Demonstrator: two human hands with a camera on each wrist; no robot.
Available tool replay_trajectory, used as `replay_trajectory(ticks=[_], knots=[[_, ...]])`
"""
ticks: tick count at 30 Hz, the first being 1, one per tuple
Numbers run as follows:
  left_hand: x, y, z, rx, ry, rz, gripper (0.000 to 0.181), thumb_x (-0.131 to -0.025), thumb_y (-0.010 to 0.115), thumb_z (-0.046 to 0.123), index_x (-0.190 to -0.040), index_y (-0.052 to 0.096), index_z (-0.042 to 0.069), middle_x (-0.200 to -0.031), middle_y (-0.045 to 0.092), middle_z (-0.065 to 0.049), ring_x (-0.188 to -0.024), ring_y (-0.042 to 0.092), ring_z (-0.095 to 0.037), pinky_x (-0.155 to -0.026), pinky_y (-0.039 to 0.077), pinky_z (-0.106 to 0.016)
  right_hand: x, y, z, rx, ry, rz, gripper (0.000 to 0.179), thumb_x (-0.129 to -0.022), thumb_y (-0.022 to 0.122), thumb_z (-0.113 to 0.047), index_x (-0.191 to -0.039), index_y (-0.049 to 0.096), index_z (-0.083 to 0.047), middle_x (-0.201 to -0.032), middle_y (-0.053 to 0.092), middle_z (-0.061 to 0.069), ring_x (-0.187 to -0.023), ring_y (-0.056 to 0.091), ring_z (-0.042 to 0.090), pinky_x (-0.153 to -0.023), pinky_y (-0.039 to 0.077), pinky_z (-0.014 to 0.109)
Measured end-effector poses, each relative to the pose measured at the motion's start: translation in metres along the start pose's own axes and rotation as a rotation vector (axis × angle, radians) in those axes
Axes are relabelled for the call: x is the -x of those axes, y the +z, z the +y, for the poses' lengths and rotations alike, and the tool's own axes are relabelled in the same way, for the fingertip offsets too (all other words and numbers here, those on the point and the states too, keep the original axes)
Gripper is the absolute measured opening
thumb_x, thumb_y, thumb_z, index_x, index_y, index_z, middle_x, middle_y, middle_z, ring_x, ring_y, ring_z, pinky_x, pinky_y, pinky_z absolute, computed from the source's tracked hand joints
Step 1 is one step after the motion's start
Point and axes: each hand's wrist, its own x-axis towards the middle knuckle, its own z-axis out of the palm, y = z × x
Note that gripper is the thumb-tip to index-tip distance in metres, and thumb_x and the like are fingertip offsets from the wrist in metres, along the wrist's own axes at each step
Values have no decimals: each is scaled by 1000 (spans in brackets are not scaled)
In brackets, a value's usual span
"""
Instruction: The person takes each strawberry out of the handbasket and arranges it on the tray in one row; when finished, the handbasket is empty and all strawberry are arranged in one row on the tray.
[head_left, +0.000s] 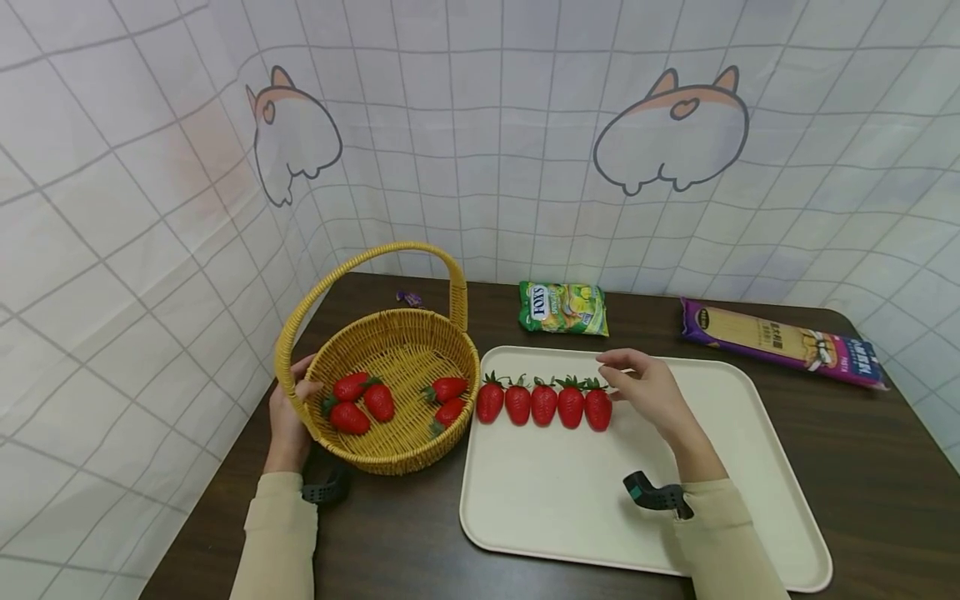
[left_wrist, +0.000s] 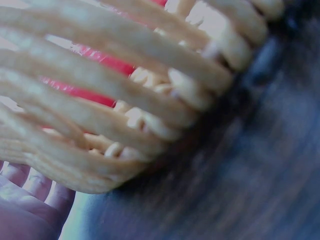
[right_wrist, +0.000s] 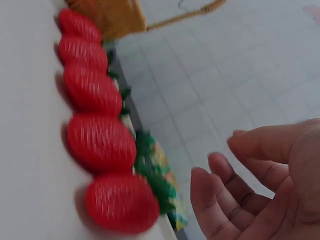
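Observation:
A yellow wicker basket (head_left: 393, 458) with a tall handle stands at left, several red strawberries (head_left: 349, 418) inside it. My left hand (head_left: 288, 421) holds the basket at its left side, near the foot of the handle; part of the fingers is hidden behind it. In the left wrist view, fingers (left_wrist: 37, 185) show beside the blurred wicker. On a cream tray (head_left: 555, 500), several strawberries (head_left: 543, 406) lie in a row, leaves toward the back. My right hand (head_left: 648, 392) hovers by the rightmost strawberry (right_wrist: 122, 204), thumb and fingers apart with nothing between them.
Behind the tray lies a green candy bag (head_left: 564, 309). A long purple-edged pasta packet (head_left: 780, 340) rests at the back right. One small purple wrapped piece (head_left: 409, 297) sits behind the basket. A hanging grid-pattern cloth (head_left: 480, 167) closes off the back and sides.

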Motion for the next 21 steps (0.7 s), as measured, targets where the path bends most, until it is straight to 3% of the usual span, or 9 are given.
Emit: replay_trajectory(ticks=[5, 11, 21], knots=[[0, 0, -1, -7, 8, -3, 44, -92, 50, 4, -136, 55, 6, -120, 57, -4, -109, 53, -15, -83, 47, -20, 0, 23, -19, -111, -58, -55, 36, -97, 60, -20, -126, 57, 1, -117, 58, 16, -108, 57, 42, -83, 56, 35], [1, 0, 0, -22, 10, -2, 44, -92, 51, 5, -136, 55, 6, -120, 57, -3, -109, 53, -16, -83, 47, -20, -4, 58, -46, -215, -106, -98, 32, -97, 60, -16, -123, 59, 1, -115, 61, 16, -101, 63, 29, -90, 52, 45], [2, 0, 2, -20, 16, -6, 44, -92, 50, 4, -136, 55, 6, -120, 57, -3, -108, 53, -16, -81, 47, -19, -26, 126, -87, -259, -209, -331, 28, -96, 62, -17, -120, 63, -4, -120, 64, 14, -109, 62, 30, -94, 50, 39]])
